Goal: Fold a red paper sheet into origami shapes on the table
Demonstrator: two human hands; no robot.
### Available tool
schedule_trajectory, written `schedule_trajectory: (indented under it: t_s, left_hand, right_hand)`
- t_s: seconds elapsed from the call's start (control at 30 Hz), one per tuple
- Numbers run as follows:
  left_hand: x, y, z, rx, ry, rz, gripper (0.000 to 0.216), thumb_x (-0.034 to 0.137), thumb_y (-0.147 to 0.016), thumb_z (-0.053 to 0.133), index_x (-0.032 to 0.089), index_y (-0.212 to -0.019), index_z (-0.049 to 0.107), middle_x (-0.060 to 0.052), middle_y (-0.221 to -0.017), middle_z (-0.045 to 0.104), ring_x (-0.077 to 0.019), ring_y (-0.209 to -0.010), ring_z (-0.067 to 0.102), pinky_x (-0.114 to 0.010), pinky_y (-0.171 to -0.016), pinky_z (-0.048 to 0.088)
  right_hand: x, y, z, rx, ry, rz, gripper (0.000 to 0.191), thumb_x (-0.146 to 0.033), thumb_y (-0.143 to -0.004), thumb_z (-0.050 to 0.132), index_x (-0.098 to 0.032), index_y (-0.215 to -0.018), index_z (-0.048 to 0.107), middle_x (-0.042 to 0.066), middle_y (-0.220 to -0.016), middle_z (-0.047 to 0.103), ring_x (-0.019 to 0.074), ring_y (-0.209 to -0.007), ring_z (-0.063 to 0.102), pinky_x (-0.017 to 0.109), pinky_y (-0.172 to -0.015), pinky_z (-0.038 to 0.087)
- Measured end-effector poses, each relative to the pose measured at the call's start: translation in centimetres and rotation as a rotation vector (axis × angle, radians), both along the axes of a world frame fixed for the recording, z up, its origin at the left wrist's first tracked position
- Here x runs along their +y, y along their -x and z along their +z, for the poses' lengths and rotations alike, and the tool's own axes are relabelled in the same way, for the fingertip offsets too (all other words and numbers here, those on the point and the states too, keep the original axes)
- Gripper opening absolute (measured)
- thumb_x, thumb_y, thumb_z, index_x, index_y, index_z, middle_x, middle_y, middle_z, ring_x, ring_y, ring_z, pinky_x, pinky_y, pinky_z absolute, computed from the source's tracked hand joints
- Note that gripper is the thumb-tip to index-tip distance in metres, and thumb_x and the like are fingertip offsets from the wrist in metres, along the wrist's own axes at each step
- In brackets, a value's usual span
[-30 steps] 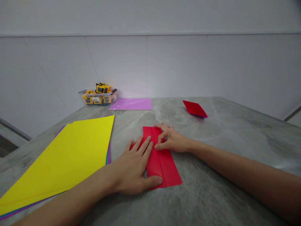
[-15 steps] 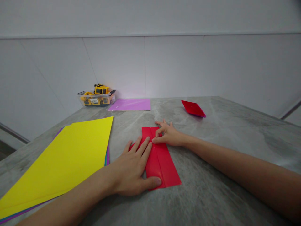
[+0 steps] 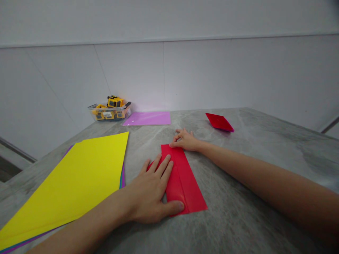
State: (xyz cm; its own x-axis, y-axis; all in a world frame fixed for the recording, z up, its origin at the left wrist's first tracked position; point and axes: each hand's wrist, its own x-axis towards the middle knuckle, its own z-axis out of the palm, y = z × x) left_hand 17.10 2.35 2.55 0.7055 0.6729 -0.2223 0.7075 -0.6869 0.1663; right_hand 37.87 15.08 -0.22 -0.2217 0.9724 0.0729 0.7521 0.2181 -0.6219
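A folded red paper (image 3: 185,180) lies lengthwise on the grey table (image 3: 251,148), with a crease down its middle. My left hand (image 3: 152,192) lies flat on its left half, fingers spread and thumb pressing the near edge. My right hand (image 3: 185,140) is at the paper's far end, fingers curled, thumb and fingertips touching the far right corner.
A stack of coloured sheets topped by a yellow sheet (image 3: 76,180) lies at the left. A purple sheet (image 3: 148,118) and a clear tub of yellow toy trucks (image 3: 111,109) sit by the back wall. Another folded red paper (image 3: 219,122) lies at the far right.
My right hand has slid away from me along the crease, from the paper's middle to its far end. My left hand has stayed flat on the paper.
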Motion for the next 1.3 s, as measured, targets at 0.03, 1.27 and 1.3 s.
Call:
schedule_trajectory:
  t_s: [0.03, 1.27, 1.3]
  left_hand:
    - [0.0, 0.0, 0.0, -0.002, -0.001, 0.001, 0.096, 0.078, -0.081, 0.025, 0.016, -0.15, -0.001, -0.011, -0.156, -0.006, -0.0354, -0.142, -0.007, -0.057, -0.114, 0.003]
    - [0.3, 0.1, -0.1, -0.024, -0.023, -0.047, 0.066, 0.055, -0.096, 0.011, 0.018, -0.15, 0.003, -0.006, -0.157, -0.001, -0.026, -0.144, -0.005, -0.054, -0.115, 0.003]
    - [0.4, 0.1, -0.1, -0.021, -0.021, -0.045, 0.066, 0.055, -0.096, 0.011, 0.018, -0.15, 0.003, -0.006, -0.157, 0.0, -0.0257, -0.144, -0.005, -0.053, -0.115, 0.003]
  right_hand:
    - [0.2, 0.1, -0.1, 0.007, -0.014, -0.011, 0.017, -0.037, -0.07, 0.072, -0.021, -0.075, 0.075, 0.01, -0.145, 0.04, 0.0459, -0.141, 0.006, 0.071, -0.102, -0.006]
    - [-9.0, -0.9, 0.6, 0.149, -0.179, 0.607, 0.029, -0.017, -0.081, 0.059, -0.016, -0.055, 0.049, -0.002, -0.062, 0.05, 0.0096, -0.06, 0.045, 0.023, -0.058, 0.036]
    - [-9.1, -0.9, 0.6, 0.145, -0.177, 0.62, 0.028, -0.017, -0.081, 0.059, -0.016, -0.055, 0.05, -0.002, -0.062, 0.05, 0.0097, -0.06, 0.045, 0.023, -0.058, 0.036]
